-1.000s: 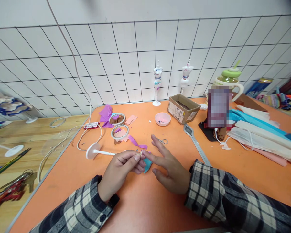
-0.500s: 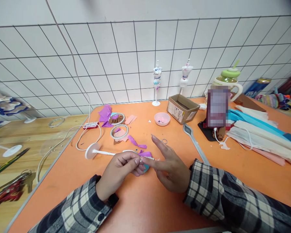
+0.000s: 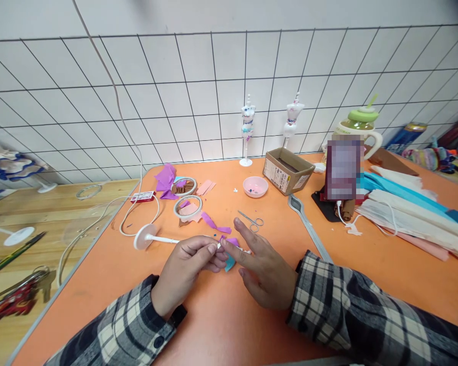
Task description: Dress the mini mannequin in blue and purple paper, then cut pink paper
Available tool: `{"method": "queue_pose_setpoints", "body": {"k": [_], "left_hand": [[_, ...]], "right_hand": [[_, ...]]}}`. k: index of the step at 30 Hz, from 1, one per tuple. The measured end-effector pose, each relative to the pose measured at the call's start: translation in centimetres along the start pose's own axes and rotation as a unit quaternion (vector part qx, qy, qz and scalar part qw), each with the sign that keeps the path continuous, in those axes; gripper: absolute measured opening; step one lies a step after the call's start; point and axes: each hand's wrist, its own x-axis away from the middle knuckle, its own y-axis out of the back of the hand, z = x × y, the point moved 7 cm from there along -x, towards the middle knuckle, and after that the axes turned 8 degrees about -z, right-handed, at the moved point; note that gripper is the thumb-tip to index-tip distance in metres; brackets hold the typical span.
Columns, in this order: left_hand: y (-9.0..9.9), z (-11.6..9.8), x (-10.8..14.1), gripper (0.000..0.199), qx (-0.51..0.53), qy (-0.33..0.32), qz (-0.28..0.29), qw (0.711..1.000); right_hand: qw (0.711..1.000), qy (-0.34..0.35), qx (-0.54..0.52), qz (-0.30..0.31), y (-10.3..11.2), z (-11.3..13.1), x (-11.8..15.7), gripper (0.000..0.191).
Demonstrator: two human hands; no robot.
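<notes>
In the head view, the left hand (image 3: 189, 262) is pinching a small white piece (image 3: 219, 246) between thumb and forefinger, so this grip is narrow and is holding only a little of it. The piece is sitting at the fingertips, above the orange surface (image 3: 213, 325). The right hand (image 3: 269, 272) is holding nothing that I can see; its fingers are spreading wide, and its forefinger is reaching to the white piece. Whether it is really touching, I cannot tell.

For working well here, I am thinking the left pinch should be staying light but steady, because a thin piece is probably bending easily. The right forefinger should be pressing softly, from one side only, while the other fingers are keeping away.

Under and behind the hands, a teal piece (image 3: 229, 262) and a purple piece (image 3: 232, 241) are lying close, so low movements could be dragging them. A white stand (image 3: 151, 237) is lying on its side, partly hiding behind the left hand; knocking it would be easy. The scissors (image 3: 253, 222) are resting just beyond the right fingers, so these should be moving carefully.
</notes>
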Motion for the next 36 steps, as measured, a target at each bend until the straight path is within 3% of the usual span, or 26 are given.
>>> {"method": "queue_pose_setpoints", "body": {"k": [12,16,19,23,24,26,28,33,36], "left_hand": [[0.1,-0.5,0.1,0.031,-0.037,-0.047,-0.017,0.998],[0.0,-1.2,0.2,0.031,-0.073,-0.090,-0.011,0.993],[-0.8,-1.7,0.6,0.031,-0.101,-0.116,0.020,0.988],[-1.7,-1.9,1.1,0.024,-0.164,-0.139,0.046,0.976],[-1.8,-2.0,1.2,0.022,-0.184,-0.146,0.046,0.971],[-1.9,-2.0,1.2,0.019,-0.221,-0.162,0.045,0.961],[-2.0,-2.0,1.2,0.018,-0.257,-0.180,0.045,0.949],[-2.1,-2.1,1.3,0.020,-0.322,-0.221,0.040,0.920],[-2.3,-2.3,1.5,0.019,-0.339,-0.233,0.044,0.911]], "right_hand": [[0.998,-0.033,-0.056,0.011,-0.3,-0.2,0.2,0.085],[0.978,-0.111,-0.168,-0.051,1.0,-1.3,-0.3,0.076],[0.924,-0.227,-0.304,-0.054,0.9,-3.2,-0.5,0.053],[0.784,-0.359,-0.502,0.064,-1.7,-4.0,0.3,0.044],[0.761,-0.385,-0.517,0.070,-2.0,-4.1,0.6,0.044],[0.743,-0.421,-0.516,0.068,-2.3,-4.4,1.0,0.041],[0.750,-0.432,-0.498,0.060,-2.2,-4.5,1.1,0.038],[0.810,-0.401,-0.428,0.006,-1.3,-4.7,0.6,0.030],[0.830,-0.409,-0.380,0.001,-1.5,-5.1,0.9,0.027]]}}
